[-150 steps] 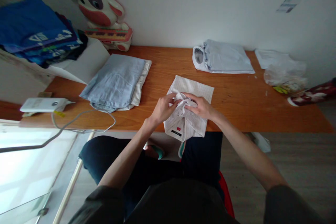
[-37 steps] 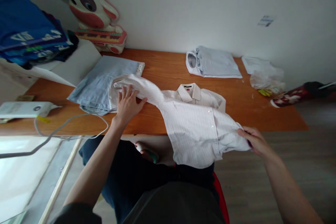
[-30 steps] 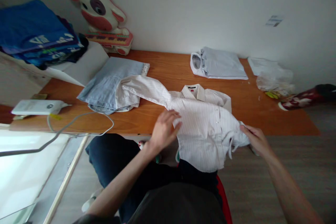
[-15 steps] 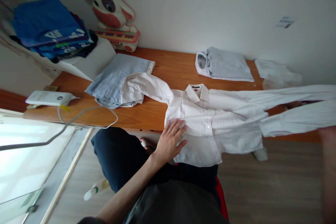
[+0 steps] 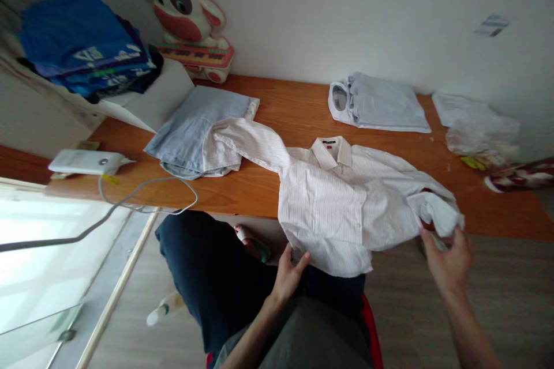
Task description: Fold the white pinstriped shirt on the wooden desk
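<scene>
A white striped button-up shirt (image 5: 329,207) lies spread over the wooden desk (image 5: 285,104), collar away from me, its lower part hanging over the front edge. One sleeve stretches left across folded light-blue clothing (image 5: 186,127); the other bends toward me on the right. At the lower left hem, my left hand (image 5: 289,277) has its thumb on the cloth and its fingers partly hidden at the edge. My right hand (image 5: 450,256) pinches the right sleeve near its cuff, beside the shirt's right side.
A folded light-grey garment (image 5: 385,104) and a clear plastic bag (image 5: 485,132) lie at the back. On the right is a dark red patterned item (image 5: 523,176). To the left are stacked blue clothes (image 5: 86,46), a cow toy keyboard (image 5: 190,23), a white device (image 5: 86,161) and a cable (image 5: 142,181).
The right sleeve, stretched far out to the right before, is now drawn in and bunched near the shirt. My left hand has slid from flat on the front down to the hem.
</scene>
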The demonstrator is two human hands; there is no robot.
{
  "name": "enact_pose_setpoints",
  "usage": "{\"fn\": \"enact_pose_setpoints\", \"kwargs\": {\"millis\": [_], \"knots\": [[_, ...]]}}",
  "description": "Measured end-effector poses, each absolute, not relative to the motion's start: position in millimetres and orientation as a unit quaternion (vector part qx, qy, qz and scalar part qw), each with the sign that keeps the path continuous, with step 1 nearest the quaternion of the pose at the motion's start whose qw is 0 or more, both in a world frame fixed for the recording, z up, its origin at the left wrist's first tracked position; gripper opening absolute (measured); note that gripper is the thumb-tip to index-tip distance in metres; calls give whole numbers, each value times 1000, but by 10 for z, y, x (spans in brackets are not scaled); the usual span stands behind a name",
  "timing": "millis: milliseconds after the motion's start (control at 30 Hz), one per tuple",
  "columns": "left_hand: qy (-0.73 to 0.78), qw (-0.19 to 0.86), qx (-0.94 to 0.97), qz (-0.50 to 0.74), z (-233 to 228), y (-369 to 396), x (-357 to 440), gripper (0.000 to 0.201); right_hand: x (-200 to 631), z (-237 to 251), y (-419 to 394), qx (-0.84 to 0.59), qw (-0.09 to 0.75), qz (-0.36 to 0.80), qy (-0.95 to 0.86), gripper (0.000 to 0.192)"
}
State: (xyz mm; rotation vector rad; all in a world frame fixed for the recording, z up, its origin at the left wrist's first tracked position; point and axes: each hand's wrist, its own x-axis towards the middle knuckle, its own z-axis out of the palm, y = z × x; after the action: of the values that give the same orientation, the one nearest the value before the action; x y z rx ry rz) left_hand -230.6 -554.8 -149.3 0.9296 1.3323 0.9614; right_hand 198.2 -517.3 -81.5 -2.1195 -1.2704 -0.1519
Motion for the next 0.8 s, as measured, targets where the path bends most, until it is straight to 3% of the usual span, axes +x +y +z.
{"fn": "enact_pose_setpoints", "kwargs": {"millis": [67,167,233,333,400,433,500,567,700,800], "knots": [[549,640,374,387,-1512,-5533,-2291,52,2106,-822,-5179,-818,334,-19,-468,50],[551,654,338,393,-1411,-5496,-2326,54,2334,-470,-4813,-755,474,110,-440,34],[543,671,321,389,-1303,-5483,-2389,53,2437,-125,-4485,-660,564,171,-466,45],[528,692,307,384,-1163,-5496,-2516,50,2390,190,-4225,-600,566,211,-524,77],[523,698,296,390,-1125,-5533,-2594,48,2202,114,-4331,-623,577,160,-503,76],[521,700,288,395,-1127,-5561,-2623,48,2077,-14,-4469,-645,585,124,-477,64],[514,710,262,405,-1173,-5636,-2654,51,1824,-399,-4866,-706,574,59,-410,34],[505,724,230,408,-1252,-5722,-2647,59,1623,-852,-5315,-748,555,50,-362,40],[489,751,206,393,-1356,-5829,-2584,59,1401,-1524,-5863,-784,429,260,-366,66],[462,769,216,385,-1238,-5789,-2582,53,1331,-1625,-5853,-775,324,409,-356,56]]}}
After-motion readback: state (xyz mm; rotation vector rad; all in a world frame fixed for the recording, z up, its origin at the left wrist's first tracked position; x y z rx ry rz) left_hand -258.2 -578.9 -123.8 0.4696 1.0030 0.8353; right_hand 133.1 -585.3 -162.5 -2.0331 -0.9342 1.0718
